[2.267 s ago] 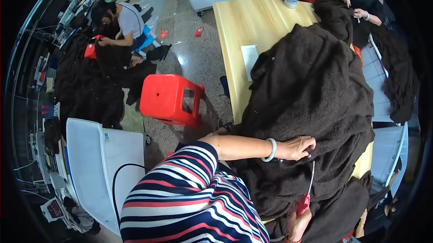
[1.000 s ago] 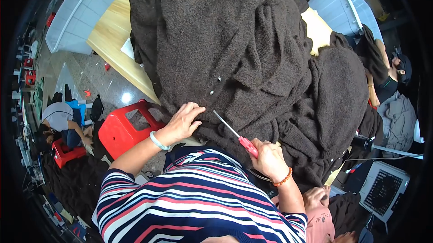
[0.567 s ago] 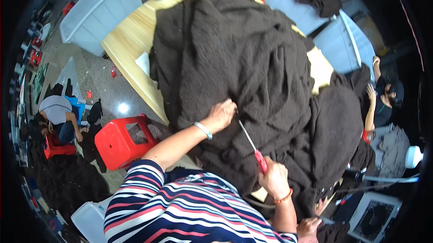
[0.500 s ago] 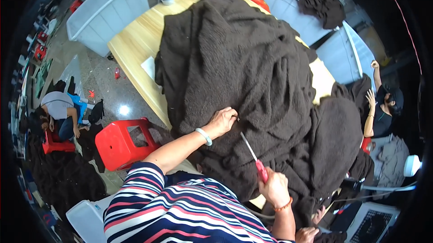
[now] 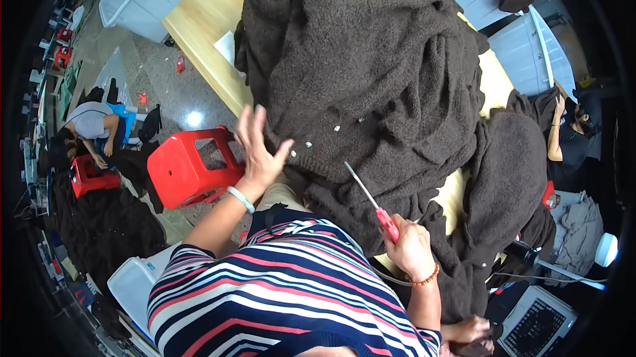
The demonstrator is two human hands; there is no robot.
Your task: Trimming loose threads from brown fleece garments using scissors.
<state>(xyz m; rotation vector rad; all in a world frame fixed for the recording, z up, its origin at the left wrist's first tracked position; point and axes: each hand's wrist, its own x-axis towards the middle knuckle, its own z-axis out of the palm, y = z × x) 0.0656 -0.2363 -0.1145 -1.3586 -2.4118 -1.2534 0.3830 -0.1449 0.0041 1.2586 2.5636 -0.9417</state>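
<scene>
A large heap of dark brown fleecy cloth (image 5: 358, 59) covers most of the table in front of me. My left hand (image 5: 262, 155), with its fingers spread and nothing in them, is at the near left edge of the cloth. Several small whitish bits (image 5: 308, 145) dot the cloth to its right. In my right hand (image 5: 412, 247) is a red-handled tool (image 5: 386, 223) with a long thin metal shaft, its tip pointing up and left over the cloth. Whether the tip touches the fabric I cannot tell. A grey cord passes close to that hand.
The wooden table (image 5: 202, 39) shows at the left. A red stool (image 5: 192, 165) stands left of me, with white bins (image 5: 149, 2) beyond. One person (image 5: 93, 125) sits at far left; another (image 5: 575, 131) handles dark cloth at right. A co-worker's hands (image 5: 470, 330) show at lower right.
My left hand has let go of the cloth, moved left and opened. Whitish bits now show on the fabric. The tool stays in my right hand. The view has shifted nearer my body.
</scene>
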